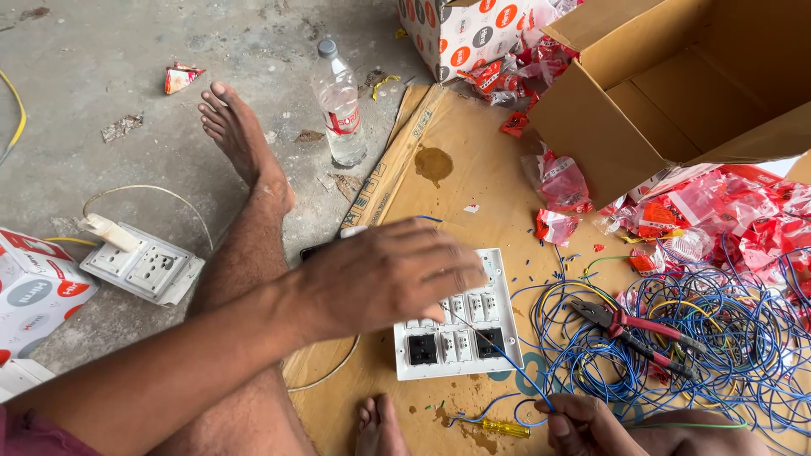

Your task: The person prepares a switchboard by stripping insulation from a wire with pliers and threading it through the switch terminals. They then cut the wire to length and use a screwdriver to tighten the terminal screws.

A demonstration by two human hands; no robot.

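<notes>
Seated barefoot on the concrete floor [101, 59], working low over a flattened cardboard sheet [473, 186], probably laid down to spare the parts the grit. Reaching across with the left hand [384, 274], palm down, fingers loosely bent and close together, draped over the upper edge of the white switch panel [460, 333], seemingly to pin it flat against sliding. Impossible to tell whether that grip also nips anything beneath the fingertips. Down at the lower edge of the view, pinching a single blue wire [507, 359] in the right hand [583, 422], grip closed tight with thumb against fingers. Running taut and slanted from that pinch up across the panel's face toward the left fingertips, apparently pulled straight for control. Lying face up, the panel, sockets and switches showing, between both hands and just beside the bare foot [380, 426]. Kept within easy reach: red-handled pliers [642, 333] resting on the tangle of wires [726, 338] to the right, a yellow screwdriver [505, 428] just beside the right hand. Farther off, out of the way: an open cardboard box [676, 93] tipped on its side, red wrappers [735, 211] spilling beside it, a water bottle [340, 105] upright near the sheet's edge, a second switch panel [144, 266] set well apart on the left.
</notes>
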